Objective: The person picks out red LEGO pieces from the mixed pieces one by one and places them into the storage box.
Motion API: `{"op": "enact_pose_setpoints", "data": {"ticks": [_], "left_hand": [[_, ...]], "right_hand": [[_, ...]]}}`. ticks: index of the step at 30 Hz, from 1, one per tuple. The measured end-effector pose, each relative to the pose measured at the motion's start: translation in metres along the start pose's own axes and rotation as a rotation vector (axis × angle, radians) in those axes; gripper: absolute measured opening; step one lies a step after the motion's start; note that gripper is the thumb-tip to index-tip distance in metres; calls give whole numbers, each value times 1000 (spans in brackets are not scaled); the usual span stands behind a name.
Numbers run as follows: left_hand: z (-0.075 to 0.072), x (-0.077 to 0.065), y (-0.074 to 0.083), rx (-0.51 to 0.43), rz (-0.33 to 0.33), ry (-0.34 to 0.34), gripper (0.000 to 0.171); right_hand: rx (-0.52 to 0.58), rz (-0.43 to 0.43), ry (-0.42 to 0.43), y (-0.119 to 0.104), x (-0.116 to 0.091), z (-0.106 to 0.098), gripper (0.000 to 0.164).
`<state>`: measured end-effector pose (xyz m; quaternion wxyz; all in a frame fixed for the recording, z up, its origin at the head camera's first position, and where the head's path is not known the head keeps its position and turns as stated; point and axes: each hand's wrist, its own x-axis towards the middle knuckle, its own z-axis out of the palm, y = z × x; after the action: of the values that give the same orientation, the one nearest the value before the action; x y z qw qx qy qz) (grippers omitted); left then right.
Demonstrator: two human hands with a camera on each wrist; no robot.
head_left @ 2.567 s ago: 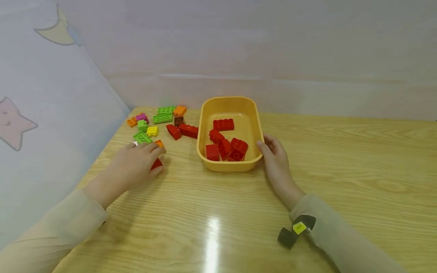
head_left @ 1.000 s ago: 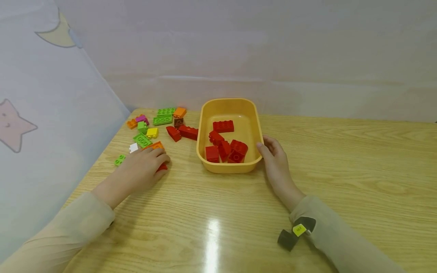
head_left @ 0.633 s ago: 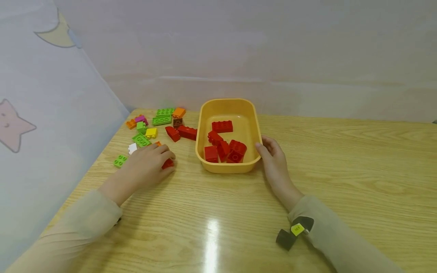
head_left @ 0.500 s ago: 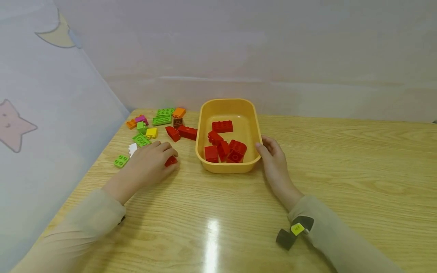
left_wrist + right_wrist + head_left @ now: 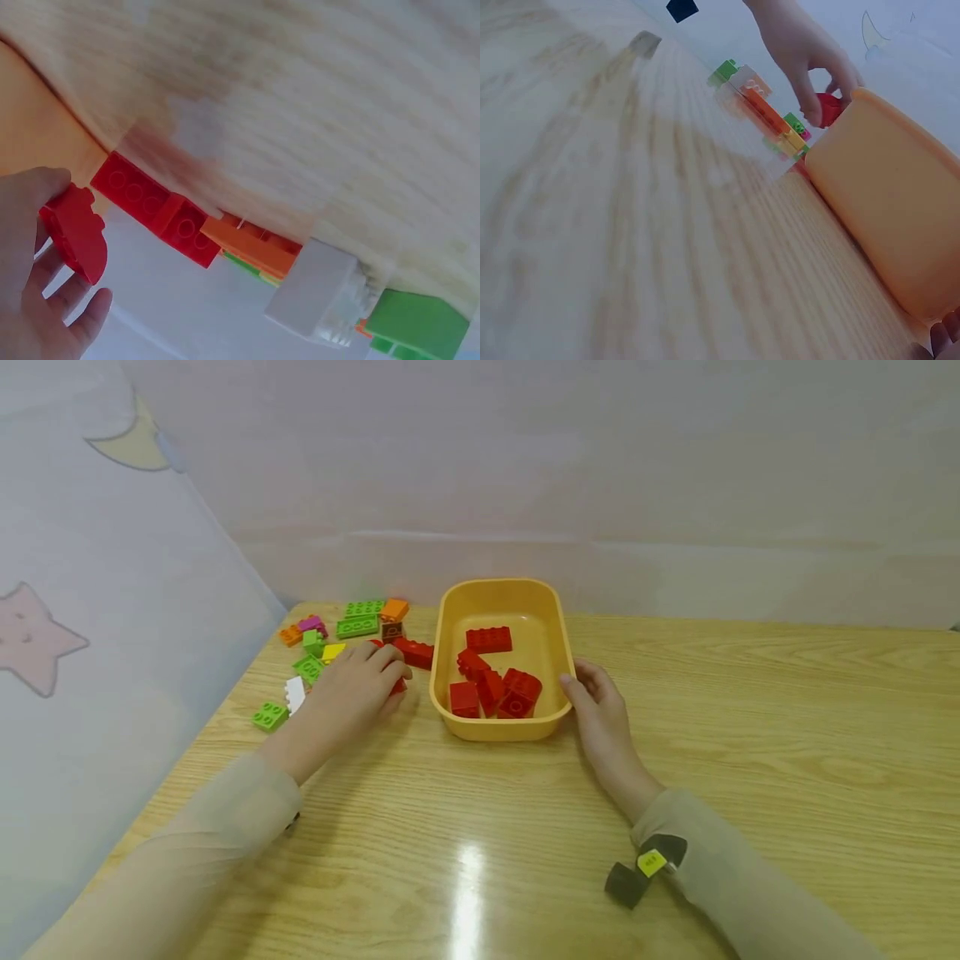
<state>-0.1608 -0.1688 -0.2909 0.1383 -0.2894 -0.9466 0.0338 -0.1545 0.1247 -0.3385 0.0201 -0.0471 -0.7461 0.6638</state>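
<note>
My left hand [image 5: 356, 689] pinches a red toy building block [image 5: 79, 234] with a rounded end between thumb and fingers. In the right wrist view that hand is off the table, close to the rim of the yellow tub [image 5: 510, 732]. My right hand [image 5: 603, 718] grips the tub's right side, its thumb at the rim and its fingers against the outer wall, partly hidden. Inside the tub lie several red blocks [image 5: 488, 639]. Just left of the tub is a long red block [image 5: 415, 652]; another red block beside it is mostly covered by my left hand.
Loose blocks spread over the table's left end: green [image 5: 357, 626], orange [image 5: 393, 610], brown [image 5: 392, 631], yellow [image 5: 333, 652], white [image 5: 296, 693] and a small green one [image 5: 270, 716]. A pale wall cloth [image 5: 675, 485] rises behind the table [image 5: 750, 735].
My left hand has moved right and farther from me, carrying the red block away from the pile's near end. The white and green blocks there are now uncovered. My right hand stays at the tub.
</note>
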Motion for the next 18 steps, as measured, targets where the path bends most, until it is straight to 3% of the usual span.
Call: {"op": "enact_pose_setpoints", "data": {"ticks": [3, 9, 12, 18], "left_hand": [[-5, 8, -2, 29, -3, 45, 26], [-20, 28, -5, -13, -28, 113, 27], [-25, 42, -3, -30, -20, 100, 28], [-23, 73, 9, -44, -43, 3, 34]], "right_hand": [[-11, 0, 1, 0, 0, 0, 47], [-15, 0, -7, -2, -1, 0, 48], [-24, -2, 1, -3, -2, -1, 48], [-17, 7, -4, -6, -3, -2, 47]]}}
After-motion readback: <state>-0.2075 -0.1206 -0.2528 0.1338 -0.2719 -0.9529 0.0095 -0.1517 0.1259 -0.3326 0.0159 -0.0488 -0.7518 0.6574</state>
